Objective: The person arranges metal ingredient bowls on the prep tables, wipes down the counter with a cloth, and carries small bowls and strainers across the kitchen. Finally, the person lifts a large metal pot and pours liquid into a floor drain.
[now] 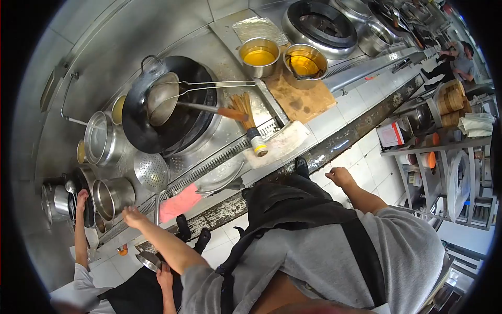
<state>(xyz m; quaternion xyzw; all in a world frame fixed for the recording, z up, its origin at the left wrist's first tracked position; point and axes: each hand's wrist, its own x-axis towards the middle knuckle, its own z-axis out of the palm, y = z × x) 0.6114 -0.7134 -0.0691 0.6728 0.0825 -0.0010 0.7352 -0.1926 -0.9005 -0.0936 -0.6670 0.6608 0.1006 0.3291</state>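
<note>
My left hand (135,217) is beside a steel pot (119,192) at the counter's edge, fingers curled, with nothing visible in it. A perforated skimmer (151,171) lies close by, its handle pointing towards me near a pink cloth (179,203). My right hand (341,177) hangs over the floor on the right, loosely closed and apart from everything. In front of me a black wok (138,131) sits on the stove, with a mesh strainer (162,99) resting over it. A ladle with a wooden handle (232,113) reaches across the wok's rim beside a bamboo brush (241,104).
Two steel pots of yellow oil (259,56) (305,61) stand near a brown board (298,97). A dark bottle (257,141) lies by a white cloth (280,144). On the left a co-worker's hand (165,277) holds a metal bowl (149,260). Metal shelves (444,144) stand right.
</note>
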